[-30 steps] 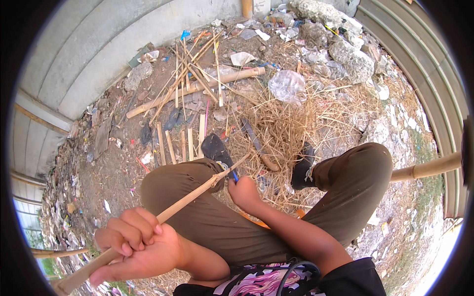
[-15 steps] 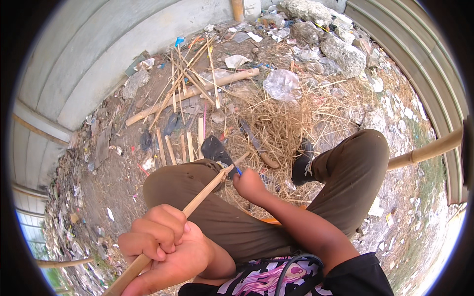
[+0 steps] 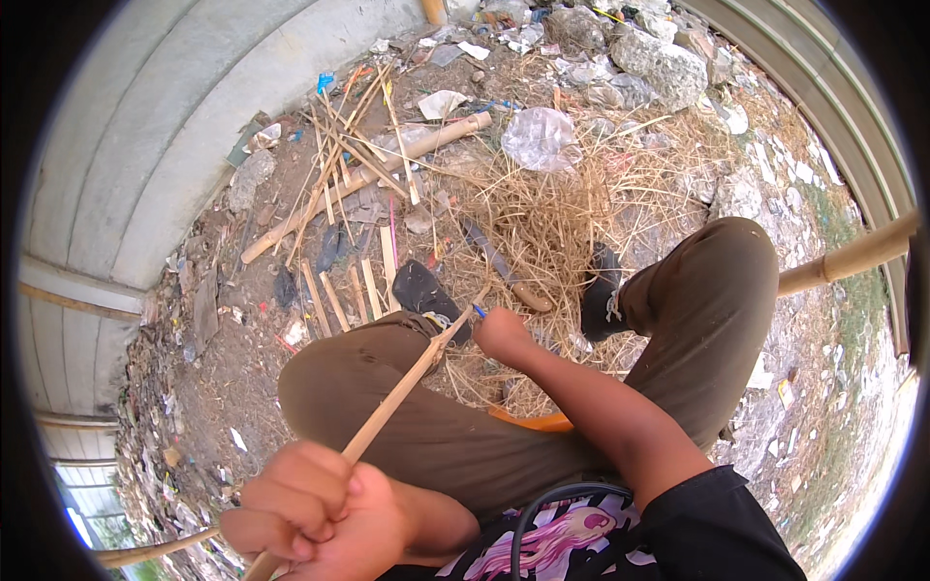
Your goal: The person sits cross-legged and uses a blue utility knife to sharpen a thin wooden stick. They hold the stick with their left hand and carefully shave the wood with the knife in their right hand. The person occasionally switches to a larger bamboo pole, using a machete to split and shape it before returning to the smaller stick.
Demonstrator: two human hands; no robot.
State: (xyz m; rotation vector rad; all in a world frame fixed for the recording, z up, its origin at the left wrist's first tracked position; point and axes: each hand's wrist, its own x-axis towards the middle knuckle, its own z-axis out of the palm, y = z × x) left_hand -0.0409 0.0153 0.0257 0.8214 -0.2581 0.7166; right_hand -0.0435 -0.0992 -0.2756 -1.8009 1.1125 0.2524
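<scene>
A long split bamboo strip (image 3: 397,395) slants from the lower left up toward my right foot. My left hand (image 3: 305,508) is closed around its near part. Beside the strip's far end, my right hand (image 3: 504,336) is a fist, and a small blue piece of a tool (image 3: 480,312) sticks out from it. The rest of that tool is hidden by the fingers. Past the strip's tip, a dark-bladed knife with a wooden handle (image 3: 530,296) lies between my dark boots (image 3: 426,290) on dry straw.
Several short bamboo slats (image 3: 354,293) lie left of the boots. Thin sticks (image 3: 349,145) are heaped over a thick bamboo pole (image 3: 363,179). Rubble (image 3: 659,68) and litter spread at the back. A grey wall (image 3: 184,116) curves along the left; a bamboo pole (image 3: 843,263) juts in at the right.
My right hand has shifted slightly right and up the strip toward its tip. My left hand has moved a little down and left. The whole view has tilted slightly.
</scene>
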